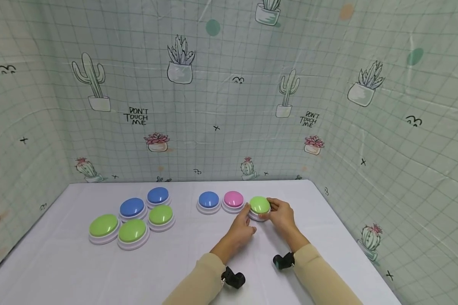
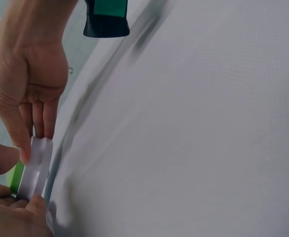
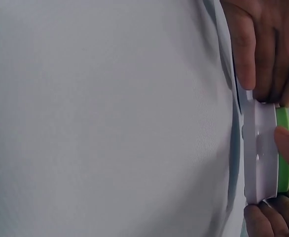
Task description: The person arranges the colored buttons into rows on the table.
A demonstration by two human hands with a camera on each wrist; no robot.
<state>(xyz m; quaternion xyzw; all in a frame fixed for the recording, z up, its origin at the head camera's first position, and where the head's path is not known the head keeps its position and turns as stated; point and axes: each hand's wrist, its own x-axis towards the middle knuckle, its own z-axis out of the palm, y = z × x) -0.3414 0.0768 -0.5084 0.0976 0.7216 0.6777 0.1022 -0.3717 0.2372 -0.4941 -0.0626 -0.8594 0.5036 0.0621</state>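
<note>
A round push button with a green dome and a white base (image 1: 259,205) is between both hands at the right of the table. My right hand (image 1: 281,215) holds it from the right, the thumb at its front and the fingers round its far side. Lightly bent fingers of my left hand (image 1: 238,231) touch the left side of the base, while its thumb points right, apart from the button in the head view. Both sets of fingertips meet the white base (image 3: 263,153) in the right wrist view. Immediately left stands a pink button (image 1: 233,199), beside a blue button (image 1: 208,200).
Further left, a group of several buttons stands close together: blue ones (image 1: 132,207) behind and green ones (image 1: 132,231) in front. A white cloth covers the table (image 1: 183,267). Patterned curtains (image 1: 221,101) enclose the back and sides.
</note>
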